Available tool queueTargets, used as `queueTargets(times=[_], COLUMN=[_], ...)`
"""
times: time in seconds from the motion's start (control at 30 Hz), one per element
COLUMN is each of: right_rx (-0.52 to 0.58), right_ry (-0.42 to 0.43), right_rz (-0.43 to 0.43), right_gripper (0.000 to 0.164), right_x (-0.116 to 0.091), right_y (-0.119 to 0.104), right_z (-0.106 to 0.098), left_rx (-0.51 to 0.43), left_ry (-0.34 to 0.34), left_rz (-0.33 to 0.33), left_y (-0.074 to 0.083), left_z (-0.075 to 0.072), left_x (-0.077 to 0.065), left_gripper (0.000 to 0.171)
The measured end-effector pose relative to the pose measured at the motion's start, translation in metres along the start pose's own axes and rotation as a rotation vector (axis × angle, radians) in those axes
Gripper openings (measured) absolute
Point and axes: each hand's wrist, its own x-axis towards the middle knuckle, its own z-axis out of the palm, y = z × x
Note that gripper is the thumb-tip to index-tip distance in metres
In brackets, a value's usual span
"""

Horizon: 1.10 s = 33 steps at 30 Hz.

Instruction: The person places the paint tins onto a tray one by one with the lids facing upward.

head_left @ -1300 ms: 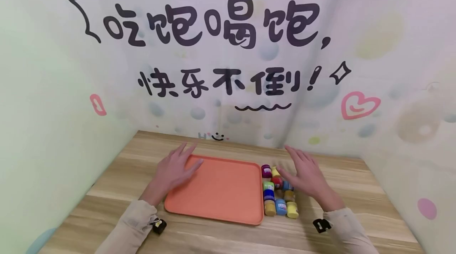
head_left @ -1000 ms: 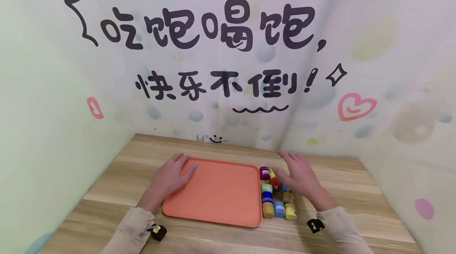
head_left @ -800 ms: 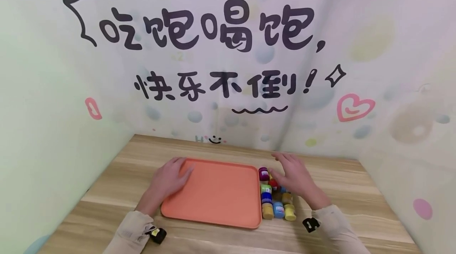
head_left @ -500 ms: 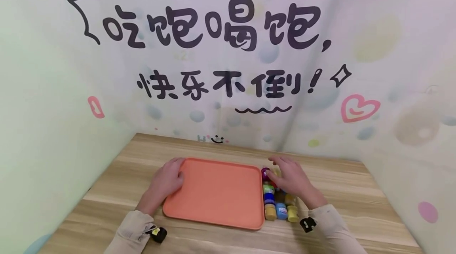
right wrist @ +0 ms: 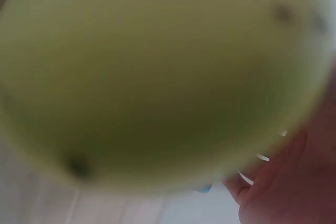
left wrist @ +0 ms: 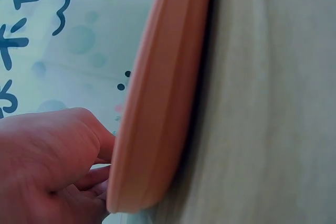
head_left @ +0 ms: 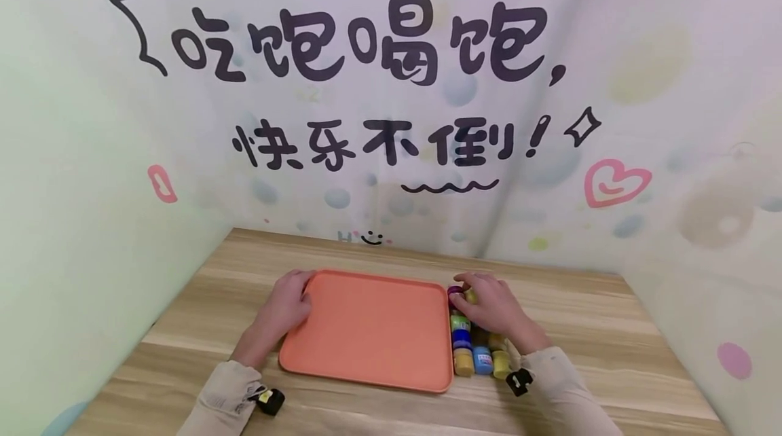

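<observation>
My left hand (head_left: 284,303) grips the far left corner of a flat orange tray (head_left: 373,334), its thumb over the rim. The left wrist view shows the fingers (left wrist: 97,145) bent against the tray's wall (left wrist: 157,98). Above a cluster of small coloured jars beside the tray, my right hand (head_left: 497,307) has thumb and index finger right at a purple jar (head_left: 455,292). I cannot tell whether they pinch it. Under the palm, a yellow jar (head_left: 471,295) and others are partly hidden. A blurred yellow-green thing (right wrist: 157,77) blocks most of the right wrist view.
In the cluster's near row stand a tan jar (head_left: 463,361), a light blue jar (head_left: 482,359) and a yellow jar (head_left: 501,365). They stand close by the tray's right rim on a wooden table (head_left: 214,300). A printed wall (head_left: 427,219) rises behind.
My left thumb and fingers have drawn in onto the tray's edge from a spread pose. My right hand has moved left and down over the jars, its fingers bending toward the purple jar.
</observation>
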Motion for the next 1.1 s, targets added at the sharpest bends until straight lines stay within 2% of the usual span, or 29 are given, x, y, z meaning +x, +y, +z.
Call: queueTargets(times=[0.1, 0.23, 0.5, 0.73, 1.1], right_rx=[0.009, 0.013, 0.038, 0.082, 0.122], right_ry=[-0.018, -0.057, -0.08, -0.058, 0.03], right_rz=[0.023, 0.066, 0.092, 0.08, 0.067], right_gripper=[0.041, 0.039, 0.029, 0.021, 0.014], right_x=[0.0, 0.002, 0.005, 0.005, 0.005], right_y=[0.001, 0.0, 0.002, 0.002, -0.001], right_z=[0.001, 0.005, 0.01, 0.012, 0.012], left_rx=[-0.006, -0.007, -0.002, 0.005, -0.014], left_ry=[-0.01, -0.001, 0.002, 0.007, -0.029], left_rz=[-0.013, 0.002, 0.017, 0.03, -0.025], left_y=[0.002, 0.001, -0.002, -0.002, -0.002], left_z=[-0.001, -0.002, 0.0, 0.0, 0.001], left_x=[0.0, -0.002, -0.001, -0.002, -0.002], left_gripper=[0.049, 0.049, 0.048, 0.048, 0.049])
